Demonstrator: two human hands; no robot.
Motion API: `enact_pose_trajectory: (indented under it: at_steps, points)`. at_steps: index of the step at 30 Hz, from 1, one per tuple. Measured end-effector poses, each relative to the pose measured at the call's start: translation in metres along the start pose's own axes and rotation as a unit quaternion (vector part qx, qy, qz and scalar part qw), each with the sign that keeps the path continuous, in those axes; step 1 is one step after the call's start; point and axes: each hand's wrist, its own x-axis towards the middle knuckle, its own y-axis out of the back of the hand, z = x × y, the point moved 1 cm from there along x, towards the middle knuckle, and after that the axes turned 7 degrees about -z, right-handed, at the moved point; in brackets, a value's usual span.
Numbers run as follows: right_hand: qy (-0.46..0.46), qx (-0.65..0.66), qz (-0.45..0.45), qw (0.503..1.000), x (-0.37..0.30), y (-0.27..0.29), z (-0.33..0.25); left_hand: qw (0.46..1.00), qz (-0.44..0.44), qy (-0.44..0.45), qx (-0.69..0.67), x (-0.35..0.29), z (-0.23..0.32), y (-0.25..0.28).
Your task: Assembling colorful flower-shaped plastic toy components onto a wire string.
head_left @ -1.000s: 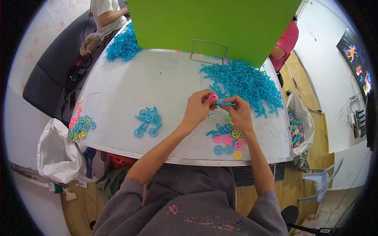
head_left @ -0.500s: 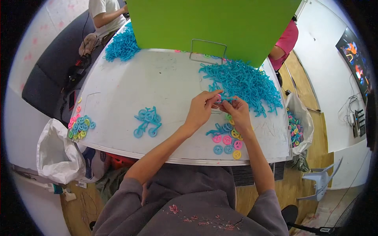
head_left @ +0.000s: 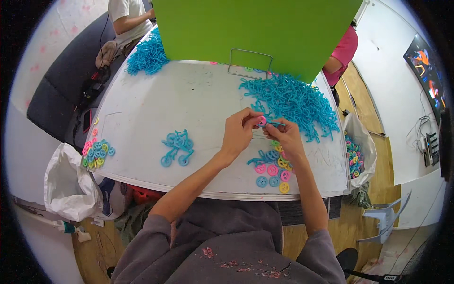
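Observation:
Over the right half of the white table, my left hand (head_left: 240, 131) pinches a small pink plastic wheel (head_left: 262, 121) between thumb and fingers. My right hand (head_left: 286, 136) is closed on a blue plastic stick-like piece (head_left: 276, 124), its end against the wheel. Just below my right hand lie loose pink, blue and yellow wheels (head_left: 273, 170) with a few blue pieces. A large heap of blue plastic pieces (head_left: 298, 102) spreads beyond both hands. To the left sits a small group of blue pieces with wheels on them (head_left: 178, 147).
A green panel (head_left: 255, 33) stands across the table's far side, a wire stand (head_left: 249, 62) before it. More blue pieces (head_left: 147, 56) lie far left, coloured wheels (head_left: 98, 152) at the left edge. White sacks (head_left: 71, 182) flank the table. Two people sit beyond it.
The pink wheel has turned to show more of its face between my fingers. Both hands stay in nearly the same place.

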Motion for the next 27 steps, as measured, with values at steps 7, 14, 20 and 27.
enact_pose_trajectory:
  at_steps: [7, 14, 20, 27]
  points:
    - [-0.107, 0.094, 0.001, 0.990, -0.004, 0.003, -0.004, 0.998, 0.012, -0.026, 0.062, -0.004, 0.004, -0.007]
    - [-0.175, 0.245, -0.011, 0.954, -0.002, 0.012, 0.013, 0.997, 0.012, -0.038, 0.072, -0.004, 0.001, -0.010]
    - [-0.014, 0.038, 0.078, 0.996, -0.005, -0.007, 0.006, 0.994, 0.050, -0.022, 0.090, -0.006, 0.002, -0.012]
    - [0.043, -0.118, 0.089, 0.988, 0.001, -0.001, -0.002, 0.999, -0.010, 0.036, 0.006, 0.001, 0.003, -0.004]
